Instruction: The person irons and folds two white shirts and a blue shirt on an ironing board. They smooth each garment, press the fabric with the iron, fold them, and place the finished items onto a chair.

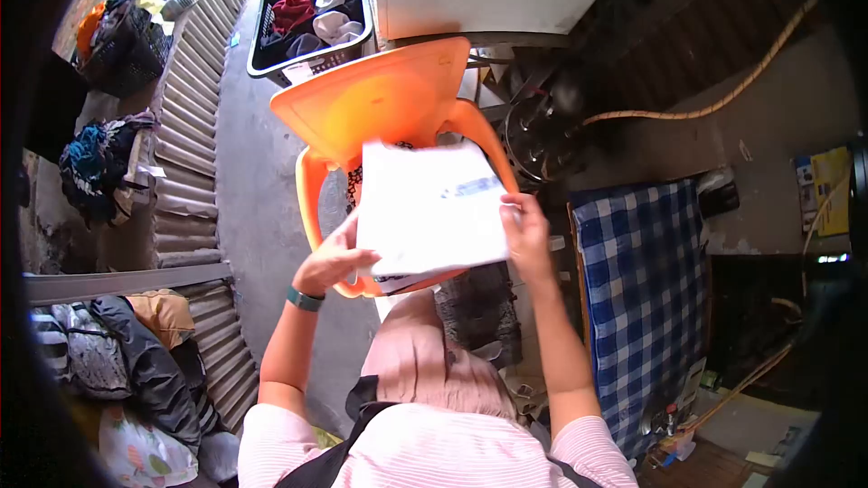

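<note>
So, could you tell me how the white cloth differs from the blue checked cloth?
The white cloth is mostly plain; the blue checked cloth is patterned all over. The white cloth is folded and held by the left hand and right hand over the orange chair; the blue checked cloth is spread out, untouched. Both are fabric.

Left hand (333, 264) and right hand (528, 239) grip (fingers curled), held forward.
</note>
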Demonstrator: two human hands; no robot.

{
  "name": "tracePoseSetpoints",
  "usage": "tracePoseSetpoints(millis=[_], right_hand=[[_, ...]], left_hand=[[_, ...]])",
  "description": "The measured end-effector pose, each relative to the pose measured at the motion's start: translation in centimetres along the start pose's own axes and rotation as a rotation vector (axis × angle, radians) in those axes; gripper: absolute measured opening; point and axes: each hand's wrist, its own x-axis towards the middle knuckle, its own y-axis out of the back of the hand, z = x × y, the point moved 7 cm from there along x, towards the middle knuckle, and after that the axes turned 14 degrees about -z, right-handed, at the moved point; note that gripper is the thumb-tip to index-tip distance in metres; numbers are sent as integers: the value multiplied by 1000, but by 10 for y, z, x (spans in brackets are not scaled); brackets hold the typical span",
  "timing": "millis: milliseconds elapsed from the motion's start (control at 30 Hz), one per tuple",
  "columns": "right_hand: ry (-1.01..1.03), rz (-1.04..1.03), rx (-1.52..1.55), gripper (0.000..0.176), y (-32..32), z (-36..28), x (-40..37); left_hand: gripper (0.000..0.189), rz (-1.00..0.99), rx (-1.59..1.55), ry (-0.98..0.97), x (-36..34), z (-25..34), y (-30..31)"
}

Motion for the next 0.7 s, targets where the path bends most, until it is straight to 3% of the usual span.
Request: tracePoseSetpoints(millis=[100,200,267,333,367,400,467,500,533,567,600,633,667,700], right_hand=[[-8,-87,22,14,-42,48,40],[-74,-162,8,18,-60,128,45],[-130,-191,-13,19,-62,194,25],[-440,-244,-362,13,-44,282,-32],[-489,-263,-701,16,-33,297,-69],[-681,-385,-804,18,-24,317,-106],[-695,-230,-775,19,-4,323,-175],[-696,-121,-607,17,4,322,-208],[-710,-16,-474,15,12,326,-245],[-671,71,-399,15,21,325,-281],[-786,98,-441,15,30,328,-321],[-908,132,-468,15,40,327,-358],[-940,244,-443,15,53,324,-389],[-1087,245,-486,14,60,324,-425]], left_hand=[[85,105,65,-35,-9,-18,55],[80,215,78,-20,-13,-89,110],[66,301,96,221,-24,-165,148],[59,415,60,417,-46,-235,165],[59,454,-258,275,-46,-252,157],[58,519,-281,258,-60,-271,162],[63,543,-525,138,-70,-294,167],[70,687,-476,170,-79,-300,166],[74,702,-533,197,-83,-306,168],[72,724,-501,255,-91,-318,173],[59,779,-355,405,-99,-324,172],[45,92,-784,490,-97,-359,182],[48,220,-258,746,-107,-365,189],[48,546,-14,1131,-122,-366,191]])
